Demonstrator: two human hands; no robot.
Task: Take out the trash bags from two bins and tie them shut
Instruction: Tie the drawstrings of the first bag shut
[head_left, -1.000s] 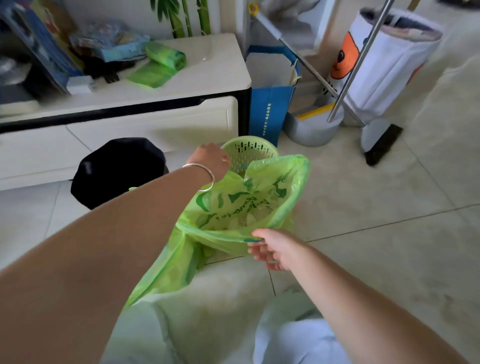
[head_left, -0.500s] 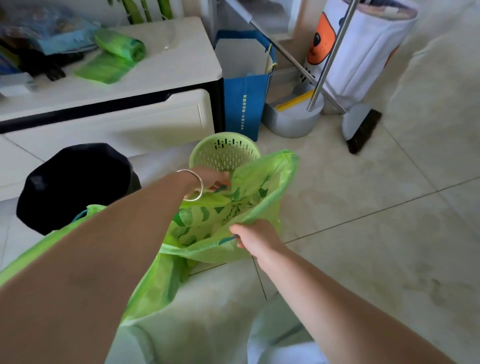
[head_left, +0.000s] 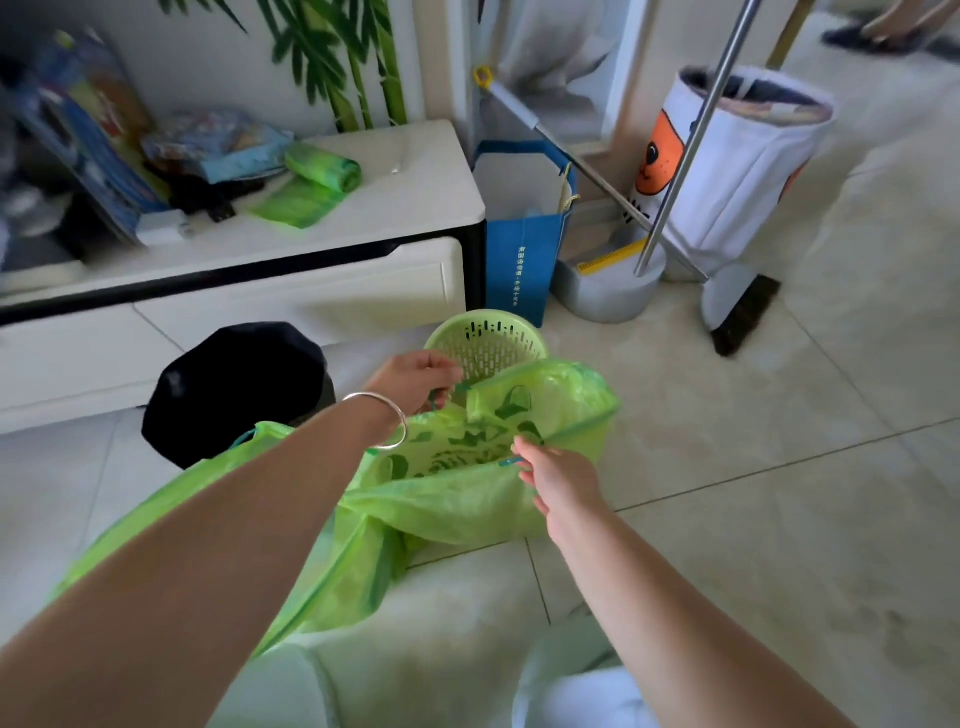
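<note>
A tiled floor seen from above, at the foot of a low white cabinet. On the cabinet top lie a roll of green bags, partly unrolled, and a blurred heap of blue packets; bamboo stalks rise behind it. To the right of the cabinet stand a blue paper bag, a grey dustpan with a broom head beside it, and a white fabric hamper with an orange animal face. A metal pole crosses in front of the hamper.

On the floor in front of the cabinet stand two bins: one lined with a black bag on the left, and a green slotted bin on the right. A green trash bag hangs open just in front of the green bin and hides its lower part. The left forearm covers more green plastic at lower left.

The left hand, a silver bangle on its wrist, reaches to the bag's far rim, fingers pinched shut on a drawstring. The right hand meets the near rim with fingers loosely curled; whether it truly grips the bag cannot be told.
</note>
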